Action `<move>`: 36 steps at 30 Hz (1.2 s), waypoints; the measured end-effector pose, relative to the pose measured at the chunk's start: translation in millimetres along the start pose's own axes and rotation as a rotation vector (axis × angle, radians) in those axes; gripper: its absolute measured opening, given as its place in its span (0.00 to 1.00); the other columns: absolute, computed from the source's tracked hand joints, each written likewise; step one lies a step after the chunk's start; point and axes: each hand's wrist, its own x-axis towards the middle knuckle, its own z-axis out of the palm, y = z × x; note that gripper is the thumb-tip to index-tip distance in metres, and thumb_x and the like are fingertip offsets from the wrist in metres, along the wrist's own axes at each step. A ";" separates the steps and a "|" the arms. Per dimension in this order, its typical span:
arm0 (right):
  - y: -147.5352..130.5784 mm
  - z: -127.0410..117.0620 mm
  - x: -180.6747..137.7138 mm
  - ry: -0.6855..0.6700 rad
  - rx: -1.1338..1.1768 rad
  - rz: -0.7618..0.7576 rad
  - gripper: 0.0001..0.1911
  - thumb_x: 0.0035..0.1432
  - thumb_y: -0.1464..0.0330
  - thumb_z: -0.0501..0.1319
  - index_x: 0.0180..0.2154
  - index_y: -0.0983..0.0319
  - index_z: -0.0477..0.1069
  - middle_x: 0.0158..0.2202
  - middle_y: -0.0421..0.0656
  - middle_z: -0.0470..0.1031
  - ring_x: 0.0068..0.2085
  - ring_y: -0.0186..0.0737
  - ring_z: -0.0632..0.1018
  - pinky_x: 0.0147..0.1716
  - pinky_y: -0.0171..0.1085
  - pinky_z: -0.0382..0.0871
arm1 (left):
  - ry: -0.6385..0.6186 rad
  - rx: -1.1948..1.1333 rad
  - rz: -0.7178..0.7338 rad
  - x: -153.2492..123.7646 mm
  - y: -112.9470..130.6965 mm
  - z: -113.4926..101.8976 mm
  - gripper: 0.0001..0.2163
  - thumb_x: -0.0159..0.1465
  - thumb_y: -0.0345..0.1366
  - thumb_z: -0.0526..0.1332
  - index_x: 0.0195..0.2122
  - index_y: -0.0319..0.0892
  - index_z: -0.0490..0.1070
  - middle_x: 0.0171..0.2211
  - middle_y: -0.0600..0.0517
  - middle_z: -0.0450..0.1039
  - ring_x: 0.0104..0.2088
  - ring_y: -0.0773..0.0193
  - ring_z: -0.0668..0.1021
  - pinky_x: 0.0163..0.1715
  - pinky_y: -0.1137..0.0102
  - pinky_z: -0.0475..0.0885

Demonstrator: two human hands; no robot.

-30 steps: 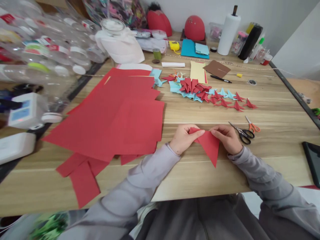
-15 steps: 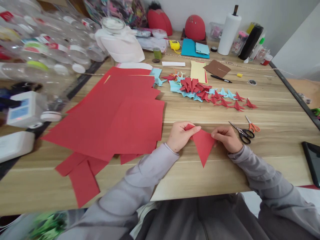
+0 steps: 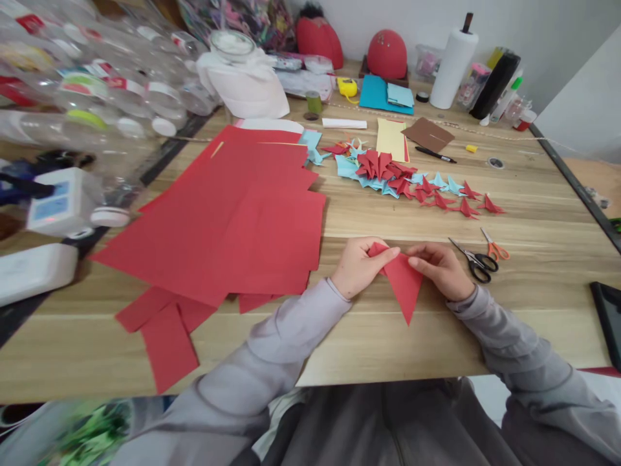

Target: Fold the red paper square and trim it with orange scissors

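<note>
Both hands pinch red paper triangle [image 3: 403,285], tip pts toward person

1. From my seat, the left hand [image 3: 359,266] covers the top left corner of the red paper triangle [image 3: 403,286], so I cannot see how its fingers grip there.
2. The right hand [image 3: 439,268] hides the triangle's edge at 3 o'clock; its fingertips curl under and out of sight.
3. The dark tablet [image 3: 609,317] at 3 o'clock is cut by the frame edge.
4. The clear plastic bottles [image 3: 97,84] at 10 o'clock are blurred; I cannot read their labels.
5. The green thing [image 3: 97,433] at 7 o'clock is smeared beyond telling.
6. The stacked red sheets [image 3: 233,220] hide one another, so I cannot count them.
7. The folded paper figures [image 3: 412,184] at 1 o'clock are too small to make out.
</note>
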 end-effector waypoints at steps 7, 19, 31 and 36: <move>6.1 0.0 0.8 -0.017 0.092 0.093 0.15 0.46 0.57 0.69 0.27 0.62 0.75 0.23 0.38 0.74 0.23 0.29 0.68 0.23 0.31 0.61 | -0.087 -0.221 -0.021 2.4 -0.5 -2.8 0.18 0.47 0.41 0.71 0.36 0.37 0.76 0.25 0.52 0.75 0.23 0.66 0.76 0.21 0.70 0.76; 7.5 -1.8 1.5 -0.015 0.123 0.083 0.15 0.46 0.57 0.70 0.27 0.62 0.74 0.22 0.36 0.70 0.22 0.28 0.64 0.20 0.30 0.56 | -0.139 -0.373 -0.103 3.4 -2.7 -3.6 0.19 0.49 0.40 0.71 0.40 0.36 0.77 0.25 0.51 0.75 0.21 0.66 0.76 0.22 0.69 0.77; 10.6 -3.0 2.5 -0.022 0.112 0.074 0.14 0.48 0.57 0.69 0.28 0.61 0.74 0.24 0.37 0.71 0.24 0.29 0.67 0.23 0.30 0.59 | -0.135 -0.301 -0.071 4.1 -2.3 -1.2 0.13 0.50 0.42 0.69 0.26 0.35 0.76 0.21 0.52 0.74 0.20 0.69 0.74 0.21 0.72 0.74; 7.6 -1.7 0.9 -0.026 0.052 0.062 0.16 0.47 0.56 0.69 0.27 0.62 0.74 0.23 0.37 0.72 0.24 0.29 0.67 0.24 0.31 0.61 | -0.119 -0.234 -0.042 2.0 -0.3 -2.5 0.12 0.51 0.42 0.68 0.22 0.36 0.74 0.19 0.52 0.72 0.20 0.69 0.73 0.22 0.72 0.72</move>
